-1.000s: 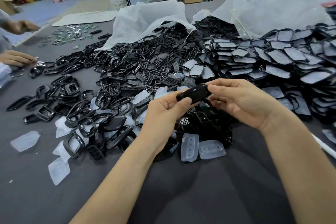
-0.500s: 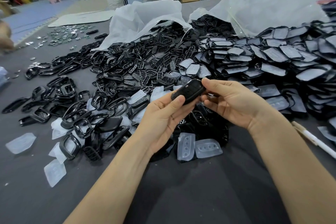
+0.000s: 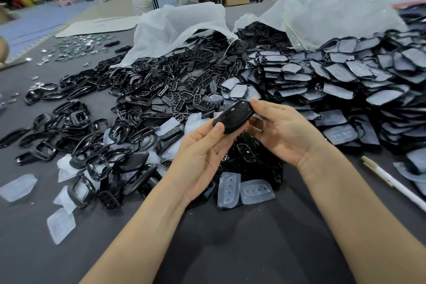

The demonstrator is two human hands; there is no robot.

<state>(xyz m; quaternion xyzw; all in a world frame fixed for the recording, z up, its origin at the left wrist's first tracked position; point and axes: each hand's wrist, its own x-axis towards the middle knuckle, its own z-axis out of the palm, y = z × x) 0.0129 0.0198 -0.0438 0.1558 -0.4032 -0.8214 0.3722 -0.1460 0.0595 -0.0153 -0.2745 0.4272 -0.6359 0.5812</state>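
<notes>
While both hands hold it above the table, the black key shell runs lower-left to upper-right; left hand thumb pins its lower end; right hand fingertips pinch the upper end.

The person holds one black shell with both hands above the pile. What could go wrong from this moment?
1. The black shell is pinched near its ends by the left hand and the right hand. It might slip and fall into the black parts just below, where it would be hard to find among similar pieces.
2. Two clear pads lie between the forearms. A lowered arm could sweep them aside.
</notes>
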